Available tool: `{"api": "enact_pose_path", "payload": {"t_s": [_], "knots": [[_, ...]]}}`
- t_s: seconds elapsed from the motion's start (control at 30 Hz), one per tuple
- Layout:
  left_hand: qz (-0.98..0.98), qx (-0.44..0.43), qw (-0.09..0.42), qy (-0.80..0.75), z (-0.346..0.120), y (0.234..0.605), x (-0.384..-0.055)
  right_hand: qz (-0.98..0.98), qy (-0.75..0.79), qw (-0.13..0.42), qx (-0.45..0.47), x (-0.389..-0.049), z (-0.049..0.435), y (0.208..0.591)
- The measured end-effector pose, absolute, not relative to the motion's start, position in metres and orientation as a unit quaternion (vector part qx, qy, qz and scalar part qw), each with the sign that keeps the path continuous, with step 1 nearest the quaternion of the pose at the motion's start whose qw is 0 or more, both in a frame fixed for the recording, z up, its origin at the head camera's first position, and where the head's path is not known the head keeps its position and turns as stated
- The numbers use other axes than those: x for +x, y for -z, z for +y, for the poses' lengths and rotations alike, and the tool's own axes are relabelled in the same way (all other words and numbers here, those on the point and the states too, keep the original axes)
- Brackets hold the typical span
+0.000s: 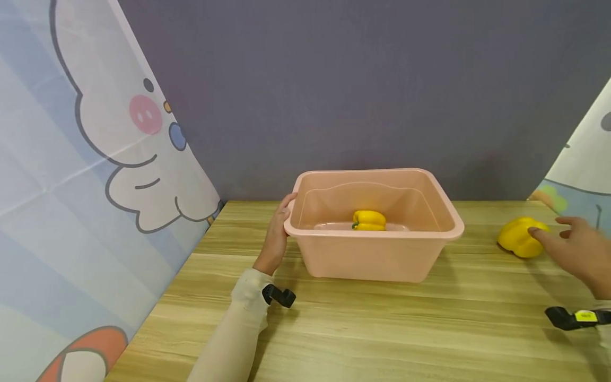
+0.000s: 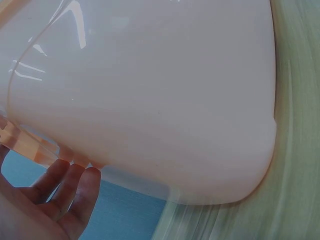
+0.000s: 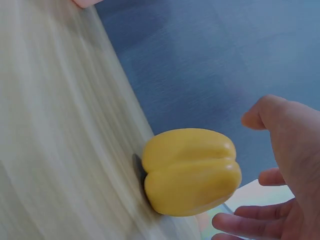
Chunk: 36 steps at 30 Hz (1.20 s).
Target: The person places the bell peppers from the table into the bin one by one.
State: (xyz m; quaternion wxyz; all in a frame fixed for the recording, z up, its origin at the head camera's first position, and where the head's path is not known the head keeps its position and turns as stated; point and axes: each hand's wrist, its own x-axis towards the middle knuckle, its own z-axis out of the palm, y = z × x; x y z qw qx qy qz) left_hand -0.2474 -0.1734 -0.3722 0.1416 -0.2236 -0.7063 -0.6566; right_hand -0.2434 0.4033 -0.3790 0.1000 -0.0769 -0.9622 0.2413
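Note:
My left hand (image 1: pixel 277 233) grips the left rim of a pink plastic bin (image 1: pixel 367 257). In the left wrist view its curled fingers (image 2: pixel 86 192) come up under the rim, against the bin's outer wall (image 2: pixel 165 100). Inside the bin lies a yellow bell pepper (image 1: pixel 369 219) with a green stem. A second yellow bell pepper (image 1: pixel 521 237) rests on the table at the right. Beside it is my right hand (image 1: pixel 575 248), thumb and fingers spread apart. The right wrist view shows a gap between this hand (image 3: pixel 295 170) and the pepper (image 3: pixel 192 172).
The wood-grain table (image 1: pixel 363 334) meets a dark grey panel (image 1: pixel 363 90) behind the bin. Cartoon-printed sheets stand at the left (image 1: pixel 95 159) and right. A black wrist mount (image 1: pixel 279 295) sits on each forearm.

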Motion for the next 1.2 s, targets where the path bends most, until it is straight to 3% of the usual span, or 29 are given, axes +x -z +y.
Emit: {"api": "enact_pose_path", "payload": {"t_s": [0.23,0.57,1.2], "knots": [[-0.704,-0.225,0.147,0.657,-0.173,0.372,-0.247,-0.967,-0.217,0.12,-0.061,-0.246,0.4,0.384],[-0.7,-0.225,0.141,0.663,-0.173,0.372,-0.246,-0.969,-0.225,0.099,-0.04,-0.249,0.404,0.393],[-0.702,-0.222,0.142,0.661,-0.172,0.371,-0.248,-0.952,-0.267,0.149,0.003,-0.255,0.406,0.409]]}}
